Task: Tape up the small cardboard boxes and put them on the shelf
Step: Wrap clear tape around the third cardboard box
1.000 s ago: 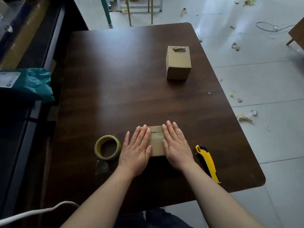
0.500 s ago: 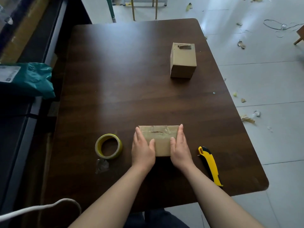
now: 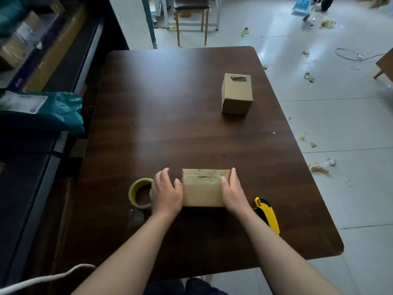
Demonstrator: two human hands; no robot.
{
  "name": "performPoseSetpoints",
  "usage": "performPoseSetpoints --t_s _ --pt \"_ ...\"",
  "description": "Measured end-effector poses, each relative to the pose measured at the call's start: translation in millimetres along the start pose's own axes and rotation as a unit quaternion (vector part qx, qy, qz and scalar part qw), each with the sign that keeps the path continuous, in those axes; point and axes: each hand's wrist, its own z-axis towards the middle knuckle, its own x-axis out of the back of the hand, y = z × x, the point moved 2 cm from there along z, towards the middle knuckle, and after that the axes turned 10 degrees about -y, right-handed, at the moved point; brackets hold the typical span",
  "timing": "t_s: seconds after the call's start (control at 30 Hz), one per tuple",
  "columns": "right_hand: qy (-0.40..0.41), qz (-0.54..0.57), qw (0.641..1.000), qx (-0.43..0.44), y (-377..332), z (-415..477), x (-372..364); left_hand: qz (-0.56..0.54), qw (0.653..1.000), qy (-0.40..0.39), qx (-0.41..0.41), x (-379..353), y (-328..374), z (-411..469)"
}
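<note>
The taped cardboard box (image 3: 202, 191) sits low in the frame's centre on the dark tabletop (image 3: 170, 124), between both hands. The right hand (image 3: 234, 193) lies flat against its right side, fingers (image 3: 233, 174) straight and thumb on top. The left hand (image 3: 167, 193) is just beside the left side, fingers relaxed and slightly spread, gripping nothing. Whether its thumb touches the box is unclear. A yellow tape roll (image 3: 136, 193) lies left of that hand; a yellow utility knife (image 3: 269, 215) lies to the right. A second cardboard box (image 3: 237, 94) stands upright in the upper right, well apart.
</note>
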Motion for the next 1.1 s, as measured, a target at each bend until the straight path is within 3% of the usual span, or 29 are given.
performPoseSetpoints --t_s 0.07,0.13,0.2,0.27,0.43,0.53,0.63,0.73,0.8,0.93,1.1 --pt "0.014 -0.033 0.999 0.027 -6 -4 -2 0.084 0.994 0.036 0.063 16 -17 4" --pt "0.026 -0.047 0.998 0.043 -12 -6 -4 0.21 0.972 -0.03 0.105 24 -35 8" --pt "0.034 -0.052 0.997 0.054 -19 -10 -4 0.242 0.961 -0.09 0.099 28 -47 12" --pt "0.038 -0.053 0.996 0.068 -27 -14 -4 0.185 0.974 -0.093 0.088 35 -51 13" --pt "0.05 -0.048 0.991 0.115 -59 -26 -12 -0.014 1.0 0.004 -0.009 56 -33 7" --pt "0.033 0.003 0.992 0.122 -85 -35 -24 -0.173 0.981 -0.01 -0.09 68 -9 -6" --pt "0.011 0.098 0.986 0.134 -110 -46 -31 -0.286 0.943 -0.083 -0.15 79 11 -23" --pt "-0.018 0.191 0.972 0.135 -122 -55 -33 -0.297 0.925 -0.137 -0.192 91 18 -32" --pt "-0.024 0.222 0.964 0.147 -125 -58 -34 -0.285 0.93 -0.126 -0.194 99 17 -32" --pt "-0.019 0.171 0.972 0.163 -125 -67 -33 -0.321 0.932 -0.029 -0.164 121 18 -17" --pt "-0.016 0.069 0.983 0.17 -124 -78 -37 -0.337 0.929 -0.131 -0.081 139 31 -3"
